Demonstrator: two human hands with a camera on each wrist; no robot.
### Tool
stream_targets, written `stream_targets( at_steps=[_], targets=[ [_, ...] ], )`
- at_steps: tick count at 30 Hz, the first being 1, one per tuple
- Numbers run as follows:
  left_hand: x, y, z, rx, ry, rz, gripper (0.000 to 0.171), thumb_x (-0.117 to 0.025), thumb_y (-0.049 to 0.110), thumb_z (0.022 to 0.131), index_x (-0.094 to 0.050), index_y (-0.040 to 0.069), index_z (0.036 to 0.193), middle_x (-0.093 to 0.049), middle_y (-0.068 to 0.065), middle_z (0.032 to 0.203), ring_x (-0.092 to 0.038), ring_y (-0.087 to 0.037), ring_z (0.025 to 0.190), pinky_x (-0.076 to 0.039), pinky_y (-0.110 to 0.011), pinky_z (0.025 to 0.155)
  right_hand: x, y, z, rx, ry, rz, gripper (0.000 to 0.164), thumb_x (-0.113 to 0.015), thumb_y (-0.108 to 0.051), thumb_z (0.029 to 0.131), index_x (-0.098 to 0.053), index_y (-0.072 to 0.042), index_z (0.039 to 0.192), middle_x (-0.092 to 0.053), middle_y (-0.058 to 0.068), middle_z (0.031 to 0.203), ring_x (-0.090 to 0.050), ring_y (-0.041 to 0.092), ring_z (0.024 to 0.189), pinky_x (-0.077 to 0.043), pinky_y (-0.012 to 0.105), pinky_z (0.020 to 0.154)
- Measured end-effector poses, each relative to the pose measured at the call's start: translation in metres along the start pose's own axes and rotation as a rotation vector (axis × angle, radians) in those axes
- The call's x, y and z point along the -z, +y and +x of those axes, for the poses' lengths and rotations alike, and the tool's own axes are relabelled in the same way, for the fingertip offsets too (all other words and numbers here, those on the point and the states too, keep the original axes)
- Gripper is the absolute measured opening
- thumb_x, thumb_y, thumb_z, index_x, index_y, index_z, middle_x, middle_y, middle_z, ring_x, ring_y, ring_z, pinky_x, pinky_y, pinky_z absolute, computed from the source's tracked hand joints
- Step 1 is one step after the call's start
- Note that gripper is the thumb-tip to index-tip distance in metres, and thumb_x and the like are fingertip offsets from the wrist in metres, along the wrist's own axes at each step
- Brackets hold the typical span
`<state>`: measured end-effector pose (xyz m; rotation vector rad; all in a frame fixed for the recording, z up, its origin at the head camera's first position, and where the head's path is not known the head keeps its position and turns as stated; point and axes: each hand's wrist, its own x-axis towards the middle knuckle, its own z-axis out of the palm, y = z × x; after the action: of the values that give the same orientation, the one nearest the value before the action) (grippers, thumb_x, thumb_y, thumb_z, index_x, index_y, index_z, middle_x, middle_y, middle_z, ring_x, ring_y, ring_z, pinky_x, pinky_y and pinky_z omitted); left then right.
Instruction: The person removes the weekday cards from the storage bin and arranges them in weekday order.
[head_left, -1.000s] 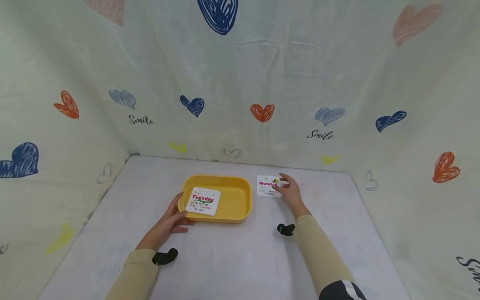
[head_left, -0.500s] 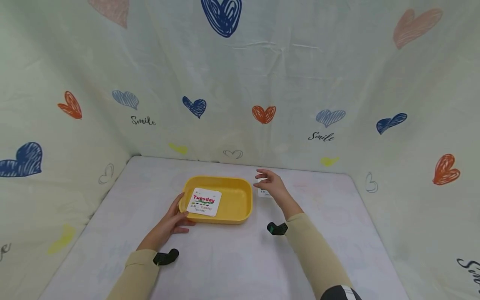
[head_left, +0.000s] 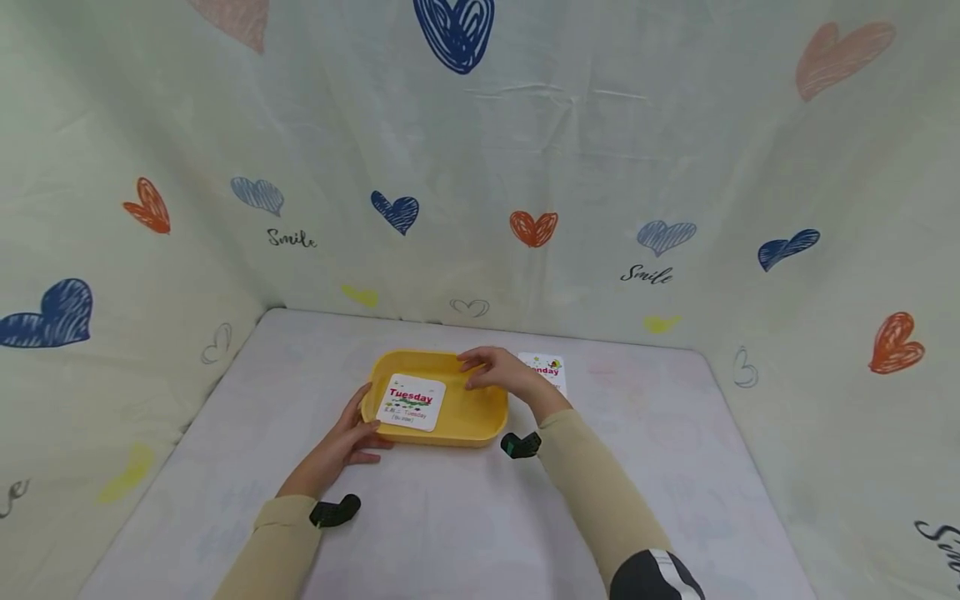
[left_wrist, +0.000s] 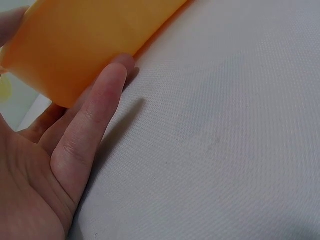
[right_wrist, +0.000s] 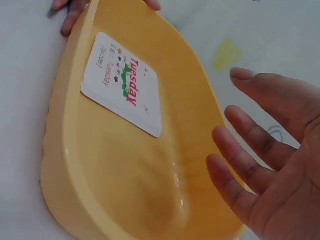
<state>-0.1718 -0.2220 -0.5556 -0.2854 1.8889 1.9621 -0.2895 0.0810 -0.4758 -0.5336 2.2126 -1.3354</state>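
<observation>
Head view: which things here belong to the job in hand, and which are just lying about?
Likely part of the job:
- yellow tray
- Tuesday card, inside it
- partly covered card, right of it
- left hand, touching the tray
- right hand, over the tray

Likely just surroundings:
- white tabletop
- heart-print backdrop

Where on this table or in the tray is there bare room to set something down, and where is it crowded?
Bare: table between left sleeve and right sleeve, in front of the yellow tray; table right of the partly hidden card; the tray's right part, below the right hand. Crowded: the tray's left end, with Tuesday card and left hand.
</observation>
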Motion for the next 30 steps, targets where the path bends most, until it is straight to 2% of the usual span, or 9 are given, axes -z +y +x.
stream_targets(
  at_steps=[3,10,22,30],
  targets=[
    [0.001,0.000,0.000,-0.006,-0.003,0.001,0.076,-0.056,0.028,0.098,-0.008,0.049,0.153,-0.030,-0.010,0.154,-0.066,-0.031,0.100,-0.055,-0.040,0.079,-0.005,-0.005,0.006,-0.004,-0.053,-0.046,0.053,-0.077,-0.015,0.084,-0.059,-0.006,0.133,-0.063,0.013,0.123,-0.062,0.021,0.097,-0.048,0.035,0.095],
    [0.000,0.000,0.000,-0.013,0.005,0.005,0.075,-0.056,0.027,0.098,-0.009,0.047,0.153,-0.029,-0.012,0.153,-0.066,-0.031,0.098,-0.056,-0.040,0.078,-0.019,-0.007,0.022,-0.005,-0.139,-0.129,0.048,-0.074,-0.009,0.085,-0.061,-0.010,0.131,-0.064,0.006,0.121,-0.060,0.018,0.097,-0.046,0.034,0.096],
    [0.000,-0.001,0.002,0.000,0.018,-0.010,0.075,-0.055,0.025,0.098,-0.009,0.047,0.153,-0.031,-0.012,0.153,-0.067,-0.031,0.098,-0.056,-0.040,0.078,-0.037,-0.007,0.041,-0.091,-0.167,-0.283,0.044,-0.078,-0.013,0.082,-0.067,-0.020,0.124,-0.059,-0.005,0.125,-0.050,0.020,0.110,-0.038,0.039,0.102],
    [-0.002,0.000,0.001,-0.006,0.025,-0.005,0.076,-0.055,0.024,0.098,-0.008,0.045,0.154,-0.033,-0.015,0.151,-0.067,-0.031,0.097,-0.056,-0.039,0.076,-0.043,-0.008,0.045,-0.117,-0.220,-0.362,0.044,-0.078,-0.010,0.082,-0.067,-0.019,0.124,-0.057,0.003,0.125,-0.048,0.022,0.108,-0.036,0.041,0.104]
  ],
)
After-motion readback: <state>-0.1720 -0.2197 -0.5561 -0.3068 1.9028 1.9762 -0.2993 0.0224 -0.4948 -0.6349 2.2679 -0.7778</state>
